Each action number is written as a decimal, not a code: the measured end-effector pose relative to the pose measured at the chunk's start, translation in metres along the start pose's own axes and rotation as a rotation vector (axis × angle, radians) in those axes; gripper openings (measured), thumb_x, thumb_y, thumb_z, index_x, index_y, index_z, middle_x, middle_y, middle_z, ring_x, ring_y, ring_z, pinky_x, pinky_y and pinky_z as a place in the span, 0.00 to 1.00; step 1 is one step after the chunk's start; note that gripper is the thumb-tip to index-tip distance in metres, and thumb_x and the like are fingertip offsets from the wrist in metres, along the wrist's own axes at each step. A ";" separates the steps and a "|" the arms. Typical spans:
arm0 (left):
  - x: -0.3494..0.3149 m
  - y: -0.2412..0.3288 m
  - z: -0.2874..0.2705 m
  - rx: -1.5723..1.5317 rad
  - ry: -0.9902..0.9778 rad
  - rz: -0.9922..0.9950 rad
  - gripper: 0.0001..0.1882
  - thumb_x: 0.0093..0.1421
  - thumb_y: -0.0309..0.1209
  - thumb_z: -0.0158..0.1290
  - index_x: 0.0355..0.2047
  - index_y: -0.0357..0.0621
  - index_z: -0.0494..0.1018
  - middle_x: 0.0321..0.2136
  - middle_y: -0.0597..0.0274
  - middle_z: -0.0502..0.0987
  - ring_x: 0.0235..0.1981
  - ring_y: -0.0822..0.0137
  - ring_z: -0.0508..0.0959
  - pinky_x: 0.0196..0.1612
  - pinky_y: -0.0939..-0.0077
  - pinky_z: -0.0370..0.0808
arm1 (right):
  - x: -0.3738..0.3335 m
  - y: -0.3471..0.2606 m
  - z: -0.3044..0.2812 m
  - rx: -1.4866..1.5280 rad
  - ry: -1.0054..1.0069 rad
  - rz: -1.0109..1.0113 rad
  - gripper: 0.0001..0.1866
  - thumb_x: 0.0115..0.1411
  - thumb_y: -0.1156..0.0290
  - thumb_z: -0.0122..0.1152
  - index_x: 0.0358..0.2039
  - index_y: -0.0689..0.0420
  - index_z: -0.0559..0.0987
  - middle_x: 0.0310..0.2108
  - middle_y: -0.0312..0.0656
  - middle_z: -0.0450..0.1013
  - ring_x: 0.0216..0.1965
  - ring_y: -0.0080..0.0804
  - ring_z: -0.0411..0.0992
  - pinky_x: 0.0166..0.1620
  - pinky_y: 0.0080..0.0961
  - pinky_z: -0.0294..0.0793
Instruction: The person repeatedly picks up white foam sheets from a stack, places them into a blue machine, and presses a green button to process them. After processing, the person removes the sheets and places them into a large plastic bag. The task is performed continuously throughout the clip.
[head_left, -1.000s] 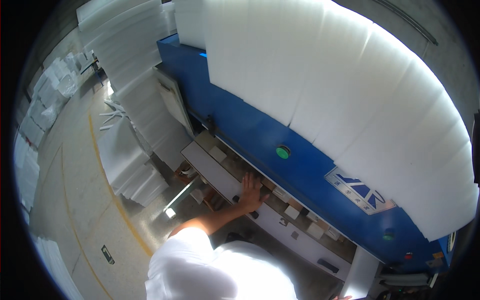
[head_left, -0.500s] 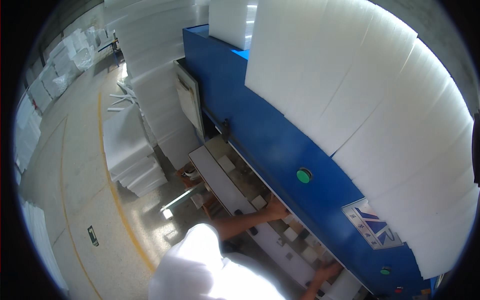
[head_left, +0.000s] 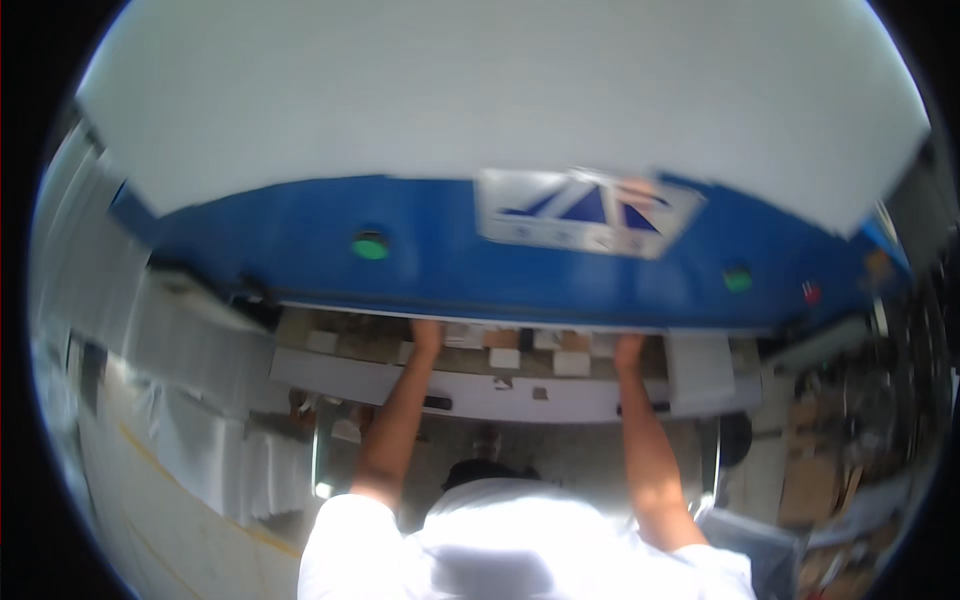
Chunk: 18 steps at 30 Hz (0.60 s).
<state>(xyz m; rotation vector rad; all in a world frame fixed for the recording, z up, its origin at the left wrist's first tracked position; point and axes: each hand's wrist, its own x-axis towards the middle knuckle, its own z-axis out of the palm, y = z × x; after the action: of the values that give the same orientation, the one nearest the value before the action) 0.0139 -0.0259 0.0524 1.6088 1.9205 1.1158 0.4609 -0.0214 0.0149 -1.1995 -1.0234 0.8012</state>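
Observation:
Both my arms reach forward under the lower edge of a blue machine [head_left: 300,240]. My left hand [head_left: 427,337] rests on or just above the machine's bed [head_left: 370,338], beside several small pale blocks; its fingers are hidden beneath the edge. My right hand [head_left: 629,349] is at the right end of that row, its fingers also out of sight. Between the hands lie a white block [head_left: 504,357] and another white block [head_left: 572,363]. A larger white slab [head_left: 700,366] lies just right of my right hand. The picture is blurred.
White foam sheets [head_left: 500,90] are stacked on top of the machine. Its front carries a green button [head_left: 370,245], another green button [head_left: 738,278] and a red one [head_left: 811,292]. Foam stacks [head_left: 200,450] stand at left; brown cardboard [head_left: 810,465] is at right.
My view has swung to the right and levelled, so the machine now runs across the picture. Both hands remain under its edge, and more of the right arm shows.

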 end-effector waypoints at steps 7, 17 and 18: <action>-0.153 0.046 -0.047 -0.825 -0.008 0.004 0.11 0.50 0.22 0.59 0.35 0.44 0.73 0.51 0.59 0.69 0.54 0.63 0.67 0.57 0.66 0.63 | -0.174 -0.114 -0.069 -0.040 0.225 -0.061 0.17 0.54 0.79 0.56 0.47 0.60 0.76 0.52 0.43 0.69 0.57 0.34 0.66 0.60 0.29 0.63; -0.356 0.422 0.083 -1.094 -1.611 0.937 0.27 0.65 0.44 0.53 0.61 0.49 0.68 0.64 0.47 0.59 0.65 0.52 0.61 0.66 0.53 0.58 | -0.374 -0.183 -0.349 1.486 0.258 -0.471 0.22 0.63 0.61 0.57 0.55 0.58 0.72 0.48 0.38 0.72 0.51 0.32 0.67 0.55 0.32 0.67; -0.371 0.444 0.108 -1.024 -1.473 1.163 0.30 0.65 0.47 0.51 0.64 0.47 0.64 0.63 0.49 0.62 0.65 0.52 0.61 0.65 0.52 0.57 | -0.381 -0.184 -0.357 1.553 0.180 -0.487 0.23 0.64 0.60 0.57 0.55 0.58 0.72 0.48 0.37 0.72 0.50 0.31 0.67 0.54 0.32 0.67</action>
<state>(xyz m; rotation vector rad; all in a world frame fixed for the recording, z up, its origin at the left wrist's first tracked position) 0.4692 -0.3339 0.2619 1.7941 -0.5444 0.5357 0.6551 -0.5322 0.1014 0.3090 -0.2597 0.7629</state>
